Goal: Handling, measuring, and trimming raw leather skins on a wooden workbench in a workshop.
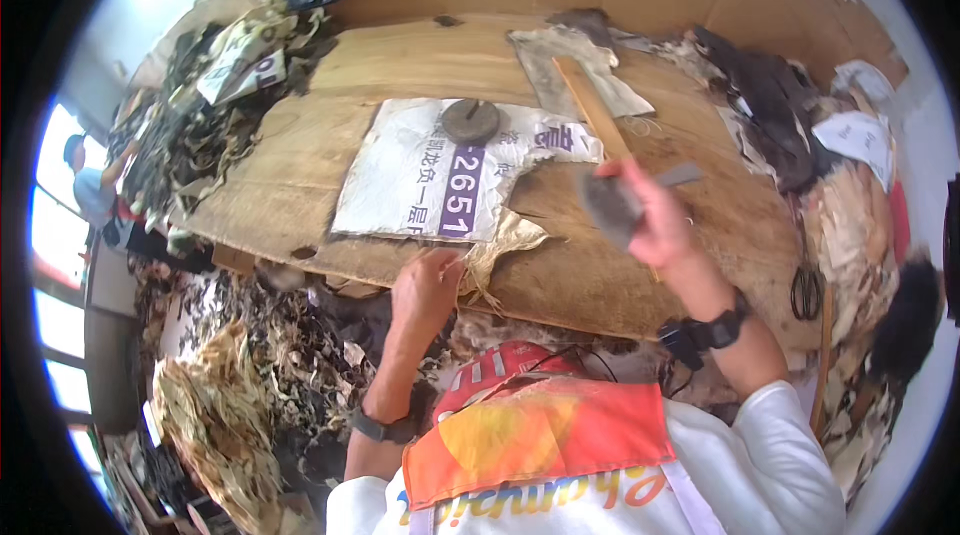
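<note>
My right hand [655,220] grips a dark, broad-bladed knife [608,207] with a curved edge, held over the right of the wooden board [400,60]. A long wooden stick [590,107] lies under that hand, slanting toward the far side. At the board's near edge my left hand [428,285] is closed, its fingers curled down; what they hold, if anything, is hidden. Just beyond it lies a white sheet [385,165] with purple print, under a round dark weight [470,122]. A pale, ragged hide scrap [510,237] pokes out from the sheet's near right corner.
Dark and pale scraps [205,130] are heaped at the far left, more hide pieces [770,115] at the right. Pale hide [565,70] lies at the back. Scissors [805,292] hang at the right edge. Scraps [300,365] cover the lower left. Another person [95,190] stands far left.
</note>
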Action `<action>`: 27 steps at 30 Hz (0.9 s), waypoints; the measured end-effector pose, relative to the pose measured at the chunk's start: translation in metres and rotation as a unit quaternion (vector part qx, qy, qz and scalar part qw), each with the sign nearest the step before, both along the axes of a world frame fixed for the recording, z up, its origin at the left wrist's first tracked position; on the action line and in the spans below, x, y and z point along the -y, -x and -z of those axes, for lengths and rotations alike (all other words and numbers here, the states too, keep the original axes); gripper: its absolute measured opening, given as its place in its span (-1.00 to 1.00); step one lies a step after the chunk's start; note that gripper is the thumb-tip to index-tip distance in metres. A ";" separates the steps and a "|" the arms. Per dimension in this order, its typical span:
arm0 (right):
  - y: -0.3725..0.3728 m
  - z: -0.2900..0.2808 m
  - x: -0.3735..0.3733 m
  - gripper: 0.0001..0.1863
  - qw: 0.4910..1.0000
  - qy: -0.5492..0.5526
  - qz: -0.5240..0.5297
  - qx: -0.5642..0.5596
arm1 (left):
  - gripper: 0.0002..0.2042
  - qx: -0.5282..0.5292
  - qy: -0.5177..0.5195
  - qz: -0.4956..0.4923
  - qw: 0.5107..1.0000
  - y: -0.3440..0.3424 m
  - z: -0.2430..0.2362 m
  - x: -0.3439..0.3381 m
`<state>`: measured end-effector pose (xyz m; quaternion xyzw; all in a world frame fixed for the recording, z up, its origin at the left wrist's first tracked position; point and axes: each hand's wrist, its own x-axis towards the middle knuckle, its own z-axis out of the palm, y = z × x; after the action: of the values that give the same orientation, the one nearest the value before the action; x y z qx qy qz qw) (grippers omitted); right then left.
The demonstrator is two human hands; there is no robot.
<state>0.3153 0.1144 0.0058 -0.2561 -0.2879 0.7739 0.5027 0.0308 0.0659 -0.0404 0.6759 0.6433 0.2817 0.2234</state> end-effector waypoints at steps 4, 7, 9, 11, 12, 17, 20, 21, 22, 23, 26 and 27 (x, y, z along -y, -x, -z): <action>0.017 0.014 -0.051 -0.68 0.967 0.092 -0.192 -0.143 | -0.74 -0.139 -0.025 -0.110 0.984 -0.031 0.019 -0.002; 0.028 -0.030 -0.065 -0.73 0.970 -0.114 -0.205 -0.069 | -0.69 -0.145 -0.008 -0.160 0.976 -0.042 0.031 -0.001; 0.039 -0.019 -0.070 -0.73 0.949 -0.207 -0.227 0.069 | -0.70 -0.152 -0.026 -0.172 0.973 -0.049 0.036 -0.002; 0.057 0.002 -0.074 -0.73 0.876 -0.290 -0.292 0.251 | -0.71 -0.151 -0.029 -0.179 0.972 -0.052 0.037 -0.003; 0.064 0.009 -0.079 -0.74 0.823 -0.310 -0.344 0.329 | -0.71 -0.145 -0.036 -0.170 0.974 -0.054 0.038 -0.005; 0.101 0.085 -0.097 -0.72 0.746 -0.488 -0.322 0.318 | -0.74 -0.143 -0.009 -0.199 0.969 -0.055 0.038 -0.008; 0.103 0.091 -0.104 -0.74 0.732 -0.501 -0.321 0.333 | -0.74 -0.128 -0.008 -0.207 0.970 -0.056 0.039 -0.008; 0.103 0.092 -0.104 -0.74 0.730 -0.501 -0.327 0.330 | -0.74 -0.123 -0.006 -0.212 0.970 -0.056 0.039 -0.007; 0.102 0.093 -0.101 -0.74 0.732 -0.514 -0.309 0.323 | -0.74 -0.121 -0.001 -0.215 0.969 -0.056 0.039 -0.007; 0.101 0.094 -0.099 -0.74 0.734 -0.526 -0.291 0.315 | -0.75 -0.110 -0.004 -0.209 0.972 -0.056 0.039 -0.007; 0.102 0.091 -0.101 -0.74 0.731 -0.530 -0.300 0.307 | -0.77 -0.088 0.000 -0.207 0.974 -0.053 0.043 -0.008; 0.104 0.091 -0.101 -0.74 0.731 -0.530 -0.303 0.306 | -0.78 -0.078 0.005 -0.210 0.975 -0.052 0.043 -0.009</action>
<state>0.2117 0.2158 -0.0857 -0.0702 -0.8517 0.4870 0.1802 0.0823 0.0747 -0.0837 0.5447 0.7877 0.2651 0.1119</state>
